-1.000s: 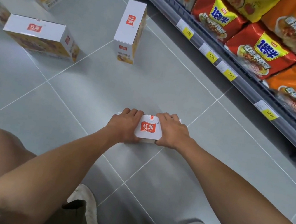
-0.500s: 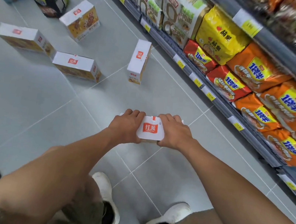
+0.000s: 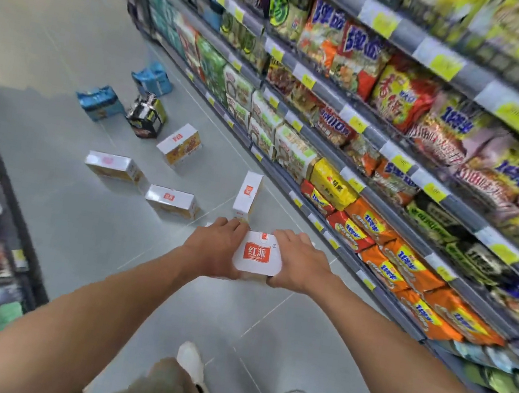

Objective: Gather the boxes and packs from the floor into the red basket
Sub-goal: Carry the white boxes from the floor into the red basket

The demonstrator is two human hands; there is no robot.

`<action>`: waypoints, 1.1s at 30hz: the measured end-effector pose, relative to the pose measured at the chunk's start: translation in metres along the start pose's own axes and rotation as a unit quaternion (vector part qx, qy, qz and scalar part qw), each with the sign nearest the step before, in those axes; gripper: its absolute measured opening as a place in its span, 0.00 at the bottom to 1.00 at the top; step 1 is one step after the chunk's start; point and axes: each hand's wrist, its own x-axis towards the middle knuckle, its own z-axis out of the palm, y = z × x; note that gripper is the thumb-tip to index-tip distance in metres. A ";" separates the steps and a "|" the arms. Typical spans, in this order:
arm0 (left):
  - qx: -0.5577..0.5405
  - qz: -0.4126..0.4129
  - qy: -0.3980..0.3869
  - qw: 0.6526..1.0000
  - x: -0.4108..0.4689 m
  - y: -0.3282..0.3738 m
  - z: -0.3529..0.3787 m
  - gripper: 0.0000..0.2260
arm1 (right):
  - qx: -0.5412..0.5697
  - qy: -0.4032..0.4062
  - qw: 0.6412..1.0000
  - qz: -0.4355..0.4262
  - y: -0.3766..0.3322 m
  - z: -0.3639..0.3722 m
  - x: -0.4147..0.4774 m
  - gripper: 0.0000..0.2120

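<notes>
Head view has us clasping a white Hongpai box (image 3: 257, 255) between both hands. The left grip (image 3: 215, 250) wraps its left side and the right grip (image 3: 300, 264) its right, fingers curled over the far edge, so both are closed on the box. It sits out in front of us, above the grey tiled floor (image 3: 42, 230); the red basket is not in view.

To carry it well, we judge we should press evenly from both sides, hold it level, and find the basket before stepping, minding the upright box (image 3: 246, 196) just beyond our hands.

Three more white boxes, blue packs (image 3: 99, 103) and a dark pack (image 3: 146, 117) lie further along the aisle. Instant noodle shelves (image 3: 463, 210) line our right; a blurred rack stands on our left.
</notes>
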 end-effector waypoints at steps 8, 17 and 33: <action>0.021 0.018 0.016 0.999 -0.013 0.066 -0.109 0.45 | -0.021 0.039 0.999 -0.014 0.020 -0.105 -0.066 0.41; 0.038 0.095 0.020 0.995 0.025 0.175 -0.143 0.47 | -0.011 0.073 0.996 0.048 0.106 -0.150 -0.139 0.43; 0.139 0.449 -0.060 0.880 0.105 0.330 -0.176 0.50 | 0.123 0.171 0.893 0.398 0.158 -0.116 -0.261 0.53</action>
